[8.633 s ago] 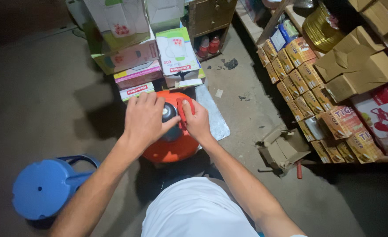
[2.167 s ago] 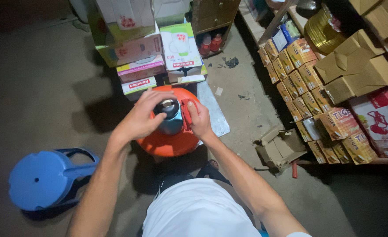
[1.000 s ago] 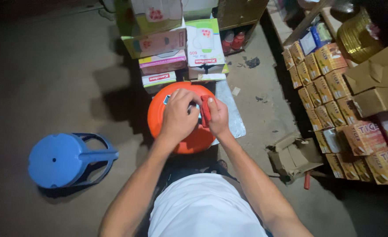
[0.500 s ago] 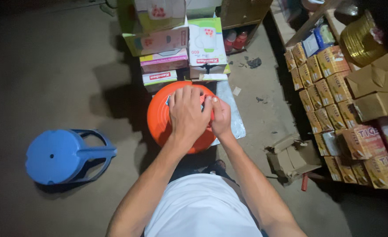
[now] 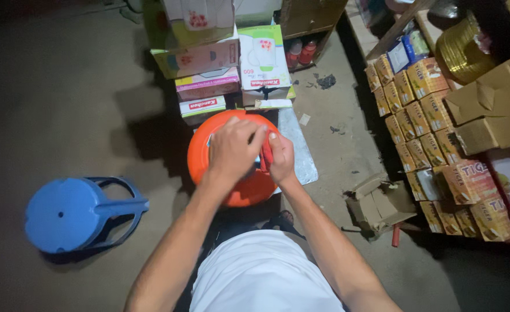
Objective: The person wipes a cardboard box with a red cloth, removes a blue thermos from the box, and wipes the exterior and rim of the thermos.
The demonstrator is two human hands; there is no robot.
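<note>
At the centre of the frame my left hand lies curled over the top of the orange round stool, covering something I cannot make out. My right hand pinches a small red tool beside it. A blue stool lies lower left; stacked cartons stand above.

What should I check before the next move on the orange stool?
1. Left hand over the work on the orange stool: ok.
2. Right hand pinching the red piece: ok.
3. What lies under the left hand: cannot tell, it is hidden.
4. Stool standing level on the floor: cannot tell.
5. Stacked boxes crowd the stool's far edge: not ok.
6. Blue stool lying tipped, apart to the left: ok.
</note>
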